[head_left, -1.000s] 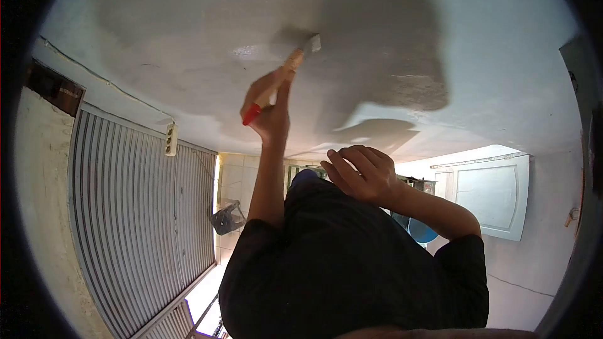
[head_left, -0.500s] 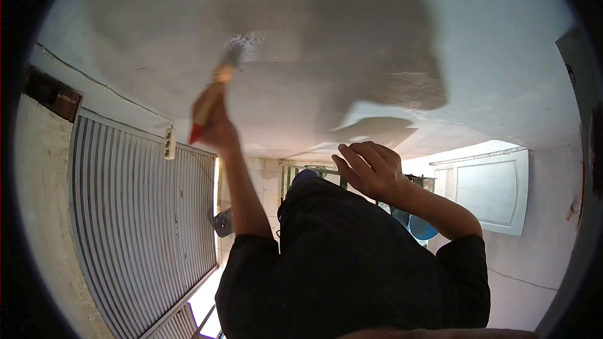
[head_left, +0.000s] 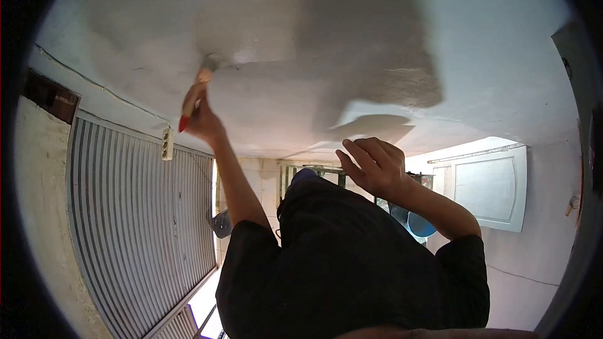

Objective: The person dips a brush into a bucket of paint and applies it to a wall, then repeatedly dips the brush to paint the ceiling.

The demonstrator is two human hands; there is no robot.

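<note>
My left hand (head_left: 204, 119) is closed around the handle of a paintbrush (head_left: 204, 76), whose handle ends in red. The bristles meet the pale wall (head_left: 264, 97) at the edge of a darker, damp-looking patch (head_left: 257, 25). Whether they press hard on it I cannot tell. My right hand (head_left: 379, 166) hovers in front of my body, well apart from the brush. Its fingers are loosely bent and spread, with nothing seen in them. The shadow (head_left: 370, 31) of my head falls across the wall, and a rough, scuffed spot (head_left: 411, 78) shows within it.
A ribbed metal shutter (head_left: 138, 201) stands on the left, with a power strip (head_left: 167, 144) and its cable (head_left: 107, 90) on the wall above. To the right are a pale door (head_left: 487, 188) and a blue bucket (head_left: 421, 224) partly behind my forearm.
My left hand and the brush have moved left, and the bristles sit slightly lower on the wall. White specks seen at the brush tip earlier no longer show. My right hand has barely shifted.
</note>
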